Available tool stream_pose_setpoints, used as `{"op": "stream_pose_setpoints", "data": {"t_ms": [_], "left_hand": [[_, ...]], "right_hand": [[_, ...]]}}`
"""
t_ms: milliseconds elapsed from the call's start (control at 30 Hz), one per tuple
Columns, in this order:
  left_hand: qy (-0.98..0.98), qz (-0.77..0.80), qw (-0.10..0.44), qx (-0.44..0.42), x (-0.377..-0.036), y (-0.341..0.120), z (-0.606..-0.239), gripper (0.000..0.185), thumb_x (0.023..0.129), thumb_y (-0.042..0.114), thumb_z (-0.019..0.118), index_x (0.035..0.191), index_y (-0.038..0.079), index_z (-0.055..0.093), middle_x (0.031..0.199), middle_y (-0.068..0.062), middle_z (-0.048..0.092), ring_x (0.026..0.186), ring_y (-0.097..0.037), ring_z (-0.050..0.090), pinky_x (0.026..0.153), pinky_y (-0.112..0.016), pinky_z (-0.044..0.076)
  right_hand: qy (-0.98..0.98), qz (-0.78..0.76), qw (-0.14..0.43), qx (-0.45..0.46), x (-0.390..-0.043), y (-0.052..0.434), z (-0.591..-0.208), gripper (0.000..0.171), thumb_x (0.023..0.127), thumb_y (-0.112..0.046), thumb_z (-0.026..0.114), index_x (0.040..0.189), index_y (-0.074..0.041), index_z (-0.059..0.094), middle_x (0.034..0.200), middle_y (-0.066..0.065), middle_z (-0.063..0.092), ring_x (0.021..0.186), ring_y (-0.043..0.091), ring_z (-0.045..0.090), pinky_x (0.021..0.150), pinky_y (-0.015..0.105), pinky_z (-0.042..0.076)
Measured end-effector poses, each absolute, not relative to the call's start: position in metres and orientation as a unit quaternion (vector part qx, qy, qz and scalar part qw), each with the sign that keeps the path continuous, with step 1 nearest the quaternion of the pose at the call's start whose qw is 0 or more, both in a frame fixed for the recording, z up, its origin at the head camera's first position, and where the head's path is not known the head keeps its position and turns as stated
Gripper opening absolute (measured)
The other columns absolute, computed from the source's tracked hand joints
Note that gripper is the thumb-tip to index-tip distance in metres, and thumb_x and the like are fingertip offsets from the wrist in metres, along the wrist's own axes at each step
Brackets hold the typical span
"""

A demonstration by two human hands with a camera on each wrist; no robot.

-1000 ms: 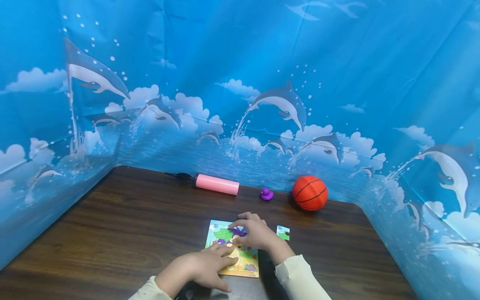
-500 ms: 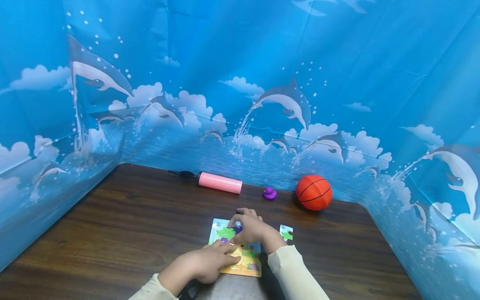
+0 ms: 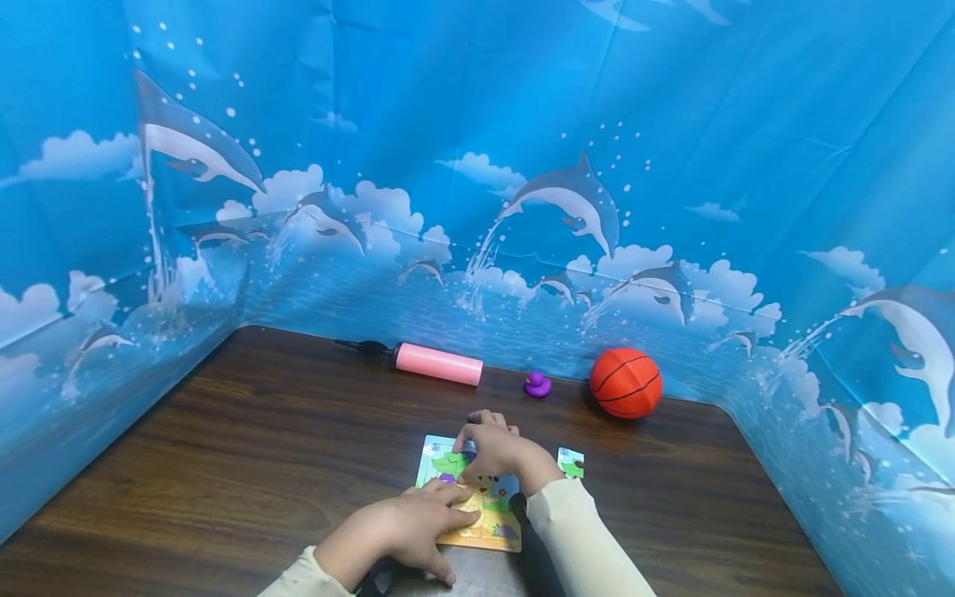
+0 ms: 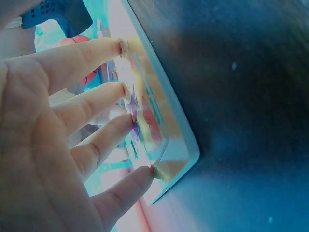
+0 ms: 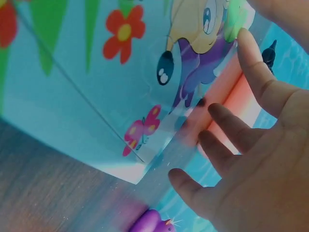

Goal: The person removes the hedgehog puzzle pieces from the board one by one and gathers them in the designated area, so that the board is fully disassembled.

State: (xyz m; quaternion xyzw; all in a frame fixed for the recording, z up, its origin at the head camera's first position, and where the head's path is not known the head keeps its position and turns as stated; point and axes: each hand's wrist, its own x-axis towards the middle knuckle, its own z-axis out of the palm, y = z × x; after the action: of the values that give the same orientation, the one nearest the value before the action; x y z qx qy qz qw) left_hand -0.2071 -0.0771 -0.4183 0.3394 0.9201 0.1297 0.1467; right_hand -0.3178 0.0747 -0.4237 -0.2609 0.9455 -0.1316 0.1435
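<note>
A colourful cartoon jigsaw puzzle (image 3: 498, 531) lies on the dark wooden table in front of me. My left hand (image 3: 406, 521) rests its spread fingertips on the puzzle's lower left part; the left wrist view shows those fingers nearly straight against the puzzle board (image 4: 181, 145). Over the upper middle of the puzzle is my right hand (image 3: 498, 452), its back covering part of the picture. In the right wrist view that hand (image 5: 265, 164) has spread fingers, one fingertip right at the picture's edge beside the purple and green area. One loose puzzle piece (image 3: 570, 463) lies to the right.
Along the back of the table lie a pink hand pump (image 3: 438, 364) with a black end, a purple rubber duck (image 3: 537, 385) and a red toy basketball (image 3: 626, 383). A blue dolphin-print sheet (image 3: 477, 207) hangs round the table's back and sides.
My right hand has shifted slightly left over the puzzle, nearer my left hand. The left hand stays on the lower part. The whole head view has swung a little.
</note>
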Motion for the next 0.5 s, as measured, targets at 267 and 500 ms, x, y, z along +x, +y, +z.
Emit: {"op": "stream_pose_setpoints", "data": {"t_ms": [267,500], "left_hand": [[0.918,0.155,0.182,0.315,-0.203,-0.076,-0.414,0.065,0.077,0.06,0.055,0.132,0.026,0.047,0.143,-0.002,0.031,0.132,-0.031,0.024,0.098,-0.053,0.029],[0.921,0.148,0.182,0.31,-0.201,-0.074,-0.416,0.067,0.077,0.061,0.054,0.134,0.026,0.044,0.143,-0.002,0.03,0.132,-0.027,0.025,0.099,-0.051,0.03]], "right_hand": [[0.943,-0.131,0.096,-0.29,-0.313,0.078,-0.426,0.033,0.065,-0.034,0.078,0.09,-0.031,0.058,0.124,-0.003,0.042,0.121,0.023,0.029,0.096,0.055,0.021],[0.936,-0.139,0.035,-0.323,-0.305,0.083,-0.428,0.035,0.064,-0.03,0.079,0.094,-0.031,0.061,0.107,-0.011,0.053,0.11,0.017,0.038,0.09,0.048,0.027]]}}
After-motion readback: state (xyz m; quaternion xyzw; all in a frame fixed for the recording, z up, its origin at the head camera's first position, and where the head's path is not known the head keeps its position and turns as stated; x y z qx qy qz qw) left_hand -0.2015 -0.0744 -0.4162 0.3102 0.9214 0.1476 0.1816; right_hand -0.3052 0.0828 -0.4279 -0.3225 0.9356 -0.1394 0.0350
